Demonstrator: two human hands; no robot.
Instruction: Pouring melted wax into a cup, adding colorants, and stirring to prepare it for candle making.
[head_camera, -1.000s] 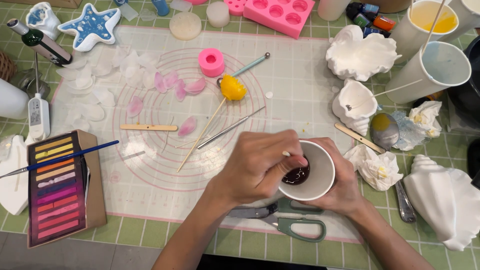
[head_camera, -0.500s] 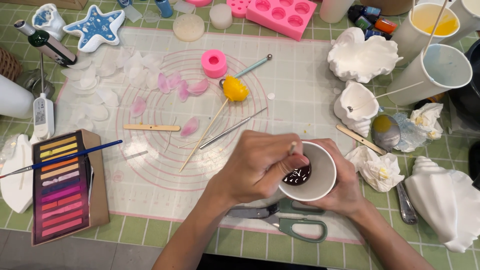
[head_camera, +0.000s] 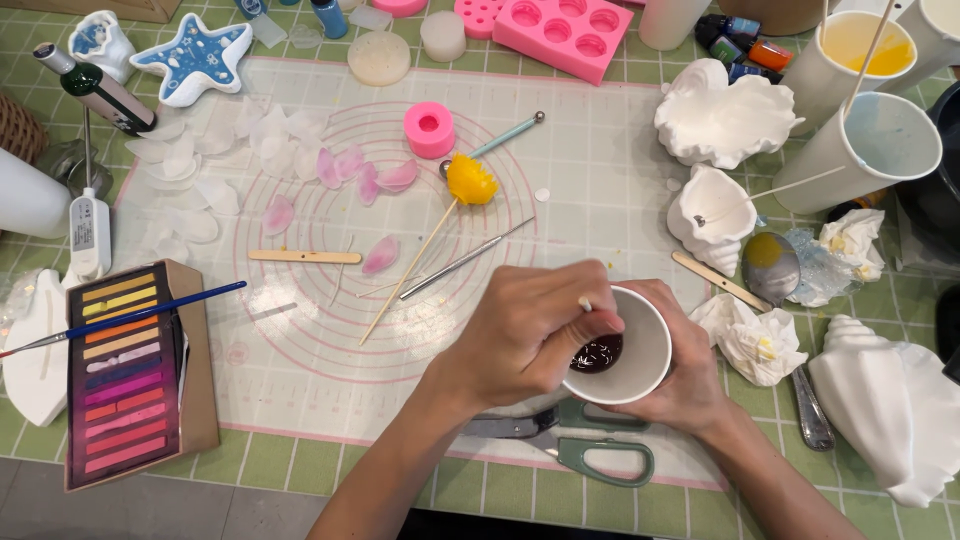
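Observation:
My left hand (head_camera: 525, 335) pinches a thin stick (head_camera: 583, 302) whose lower end sits in the dark reddish liquid (head_camera: 598, 353) at the bottom of a white paper cup (head_camera: 650, 340). My right hand (head_camera: 690, 385) wraps around the cup from the right and below, holding it tilted over the near edge of a pink-lined silicone mat (head_camera: 300, 340). Grey-green scissors (head_camera: 590, 455) lie on the mat just under both hands.
On the mat lie pink and white petals (head_camera: 380, 255), a yellow flower on a stick (head_camera: 470, 182), a flat wooden stick (head_camera: 305, 257), a metal tool (head_camera: 460, 262) and a pink ring mould (head_camera: 430, 130). A pastel box (head_camera: 125, 385) is left; white shells (head_camera: 715, 205), cups (head_camera: 860, 150) and tissues (head_camera: 755, 340) right.
The stick in my left hand has shifted slightly inside the cup, and the view has drifted a little. My right hand keeps the cup in the same place.

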